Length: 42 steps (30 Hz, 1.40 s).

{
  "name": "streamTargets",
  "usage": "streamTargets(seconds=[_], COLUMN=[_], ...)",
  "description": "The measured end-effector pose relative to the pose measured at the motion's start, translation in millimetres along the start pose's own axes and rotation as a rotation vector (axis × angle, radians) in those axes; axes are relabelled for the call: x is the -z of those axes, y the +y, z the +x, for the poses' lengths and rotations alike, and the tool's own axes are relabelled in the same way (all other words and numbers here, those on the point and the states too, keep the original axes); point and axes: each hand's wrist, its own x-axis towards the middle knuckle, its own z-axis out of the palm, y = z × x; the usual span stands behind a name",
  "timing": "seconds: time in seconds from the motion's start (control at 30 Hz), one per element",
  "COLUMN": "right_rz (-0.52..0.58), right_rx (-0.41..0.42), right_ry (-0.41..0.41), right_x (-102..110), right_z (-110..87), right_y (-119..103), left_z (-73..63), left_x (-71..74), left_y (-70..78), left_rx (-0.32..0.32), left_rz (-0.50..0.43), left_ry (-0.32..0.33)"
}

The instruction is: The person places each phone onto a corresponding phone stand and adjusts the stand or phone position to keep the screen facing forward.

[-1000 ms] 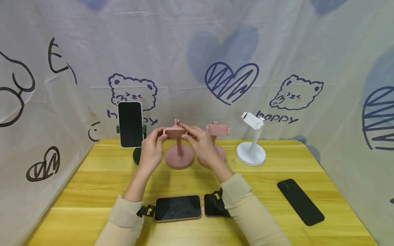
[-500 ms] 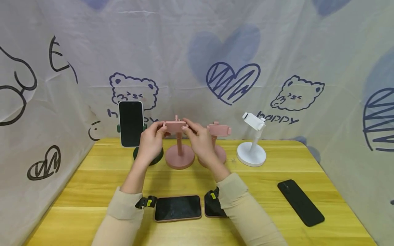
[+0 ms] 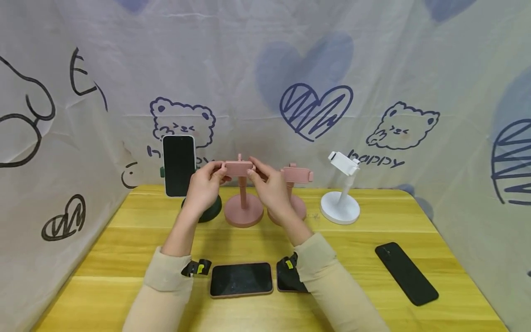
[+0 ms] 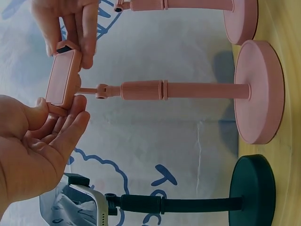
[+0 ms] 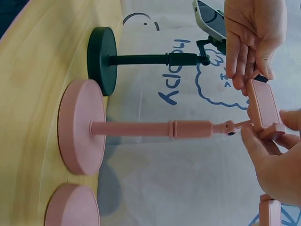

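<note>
Left hand [image 3: 203,185] and right hand [image 3: 269,188], both mine, are apart from each other, gripping opposite ends of the pink holder [image 3: 238,168], at its 9 and 3 o'clock respectively; each thumb [image 4: 37,116] lies on the near side. The holder tops an upright stem [image 3: 243,193] rising from a round base [image 3: 244,213] on the table [image 3: 344,263]. Directions are read from the holder in the head view, 12 o'clock pointing away from me. At 3 o'clock, near my right hand, is a second holder [image 3: 297,174] and, farther out, a white stand [image 3: 340,208]. At 9 o'clock, near my left hand, a white-edged phone [image 3: 179,166] stands upright in a green stand [image 3: 211,212]. At 6 o'clock a front phone [image 3: 241,280] lies screen up; at 5, my right sleeve [image 3: 318,260] partly hides a side phone [image 3: 287,279]. At 4 o'clock, well apart, a black phone [image 3: 406,273] lies camera side up. At 2 o'clock a scribbled heart [image 3: 316,112] marks the cloth [image 3: 232,60].
</note>
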Motion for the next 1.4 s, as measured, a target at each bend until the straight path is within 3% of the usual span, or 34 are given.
streamTargets(seconds=[0.2, 0.47, 0.8, 0.97, 1.1, 1.4], right_rz=[-0.114, -0.351, -0.468, -0.596, -0.691, -0.83], right_rx=[0.056, 0.155, 0.235, 0.202, 0.239, 0.299], right_ry=[-0.091, -0.181, -0.49, -0.656, -0.772, -0.974], right_x=[11, 20, 23, 19, 12, -4], right_z=[-16.6, -44.1, -74.6, -88.3, -96.5, -115.9], right_y=[5, 10, 21, 23, 26, 38], left_z=[0.8, 3.3, 2.7, 2.8, 3.1, 3.0], left_x=[2.4, 4.3, 5.5, 6.3, 6.4, 5.8], left_y=[-1.5, -1.6, -1.6, -1.9, -2.3, -3.2], left_rx=[0.001, -0.026, -0.032, -0.049, -0.05, -0.027], left_rz=[0.016, 0.013, 0.009, 0.022, 0.03, 0.018], left_ry=[-0.025, -0.041, -0.051, -0.047, -0.048, -0.056])
